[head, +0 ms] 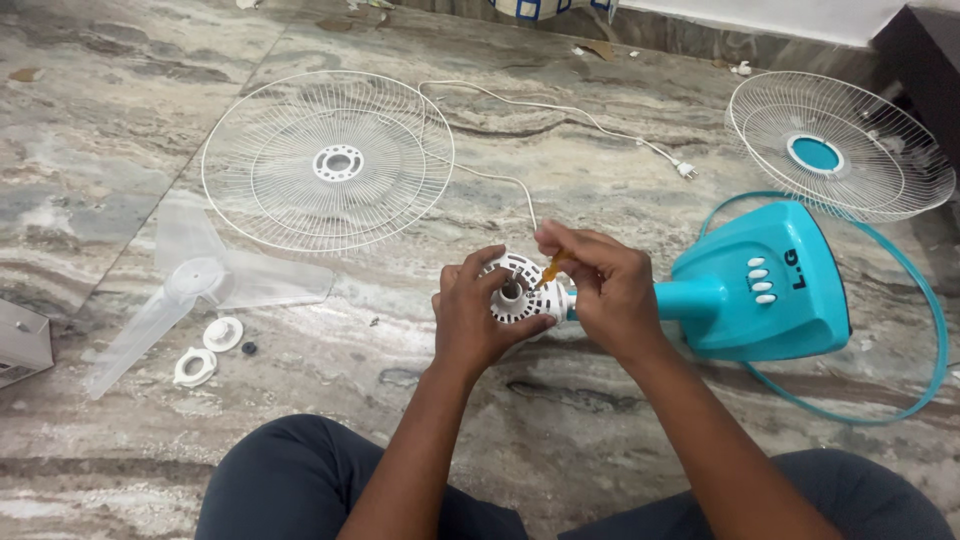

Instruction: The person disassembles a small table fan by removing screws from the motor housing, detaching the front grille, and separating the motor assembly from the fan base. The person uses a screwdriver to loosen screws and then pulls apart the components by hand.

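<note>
A dismantled table fan lies on the marble floor in front of me. My left hand (478,318) grips the white vented motor housing (517,290) from the left side. My right hand (600,285) holds a small screwdriver with an orange handle (552,268), its tip pointed into the housing's face near the centre shaft. The housing joins a teal neck and the teal fan base (765,285) with white buttons, lying on its side to the right.
A white rear wire guard (328,160) lies at upper left, a front guard with a teal centre (838,145) at upper right. A clear blade (195,280), two white plastic nuts (208,350), a teal ring (925,330), the white power cord (560,112) and my knees (290,480) surround the spot.
</note>
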